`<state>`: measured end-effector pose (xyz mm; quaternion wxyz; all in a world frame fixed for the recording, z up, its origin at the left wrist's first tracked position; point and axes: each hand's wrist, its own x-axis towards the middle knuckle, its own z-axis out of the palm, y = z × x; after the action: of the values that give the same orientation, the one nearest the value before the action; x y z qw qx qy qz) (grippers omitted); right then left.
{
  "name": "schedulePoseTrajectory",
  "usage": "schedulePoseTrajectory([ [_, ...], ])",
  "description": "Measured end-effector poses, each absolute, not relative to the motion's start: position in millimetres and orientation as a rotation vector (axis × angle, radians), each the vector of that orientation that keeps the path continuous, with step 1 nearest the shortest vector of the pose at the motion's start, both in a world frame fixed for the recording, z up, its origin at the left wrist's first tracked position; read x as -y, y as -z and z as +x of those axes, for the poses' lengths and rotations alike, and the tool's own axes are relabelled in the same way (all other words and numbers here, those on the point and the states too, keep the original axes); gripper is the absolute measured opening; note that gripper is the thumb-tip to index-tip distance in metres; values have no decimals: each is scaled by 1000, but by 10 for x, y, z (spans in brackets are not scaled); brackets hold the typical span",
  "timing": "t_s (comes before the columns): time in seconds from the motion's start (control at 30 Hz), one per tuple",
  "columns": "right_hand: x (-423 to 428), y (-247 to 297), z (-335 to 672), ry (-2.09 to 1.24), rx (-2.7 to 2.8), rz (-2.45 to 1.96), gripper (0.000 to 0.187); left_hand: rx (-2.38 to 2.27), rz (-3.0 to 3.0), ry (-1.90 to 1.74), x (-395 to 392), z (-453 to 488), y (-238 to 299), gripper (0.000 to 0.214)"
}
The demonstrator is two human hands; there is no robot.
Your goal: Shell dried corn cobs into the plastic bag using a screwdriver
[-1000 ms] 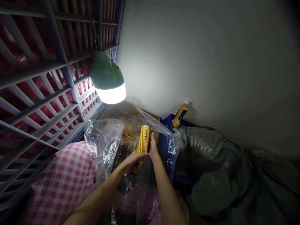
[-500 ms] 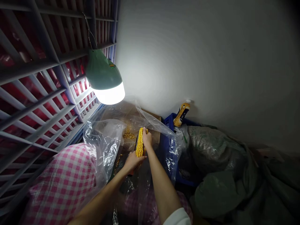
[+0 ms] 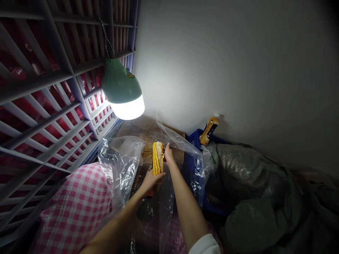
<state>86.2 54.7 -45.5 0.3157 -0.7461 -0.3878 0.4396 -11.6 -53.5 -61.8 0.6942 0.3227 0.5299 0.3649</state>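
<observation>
My left hand [image 3: 150, 181] is wrapped round the lower end of a yellow corn cob [image 3: 156, 164], which stands roughly upright. A pale strip bare of kernels runs down the cob's upper right side. Beside that strip is my right hand [image 3: 168, 155], its thumb raised and apart from the cob. A few loose kernels show at its fingers, which are partly hidden. Below my left hand an orange object [image 3: 150, 193] shows in part; its kind is unclear. Behind the cob, a pile of corn kernels [image 3: 147, 151] lies in a plastic-lined cardboard box [image 3: 180, 153].
Clear plastic sheeting [image 3: 122, 158] drapes over the box. A lit green lamp [image 3: 123, 86] hangs from a plastic crate [image 3: 76, 102] at left. A pink checked sack [image 3: 79, 190] is below it. To the right are a blue basket [image 3: 194, 139], a yellow bottle [image 3: 209, 129] and dark sacks [image 3: 246, 169].
My right hand has moved off the cob's top to its right side, and its thumb has lifted. The cob has turned, showing the pale bare strip. The whole view has shifted slightly.
</observation>
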Motion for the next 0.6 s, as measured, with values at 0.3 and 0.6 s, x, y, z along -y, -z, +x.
schedulePoseTrajectory([
  [0.3, -526, 190, 1008, -1006, 958, -1944, 55, -954, 480, -740, 590, -170, 379, 37],
  [0.6, -557, 75, 995, -1080, 1032, -1727, 43, -794, 188, -566, 654, -151, 423, 30],
])
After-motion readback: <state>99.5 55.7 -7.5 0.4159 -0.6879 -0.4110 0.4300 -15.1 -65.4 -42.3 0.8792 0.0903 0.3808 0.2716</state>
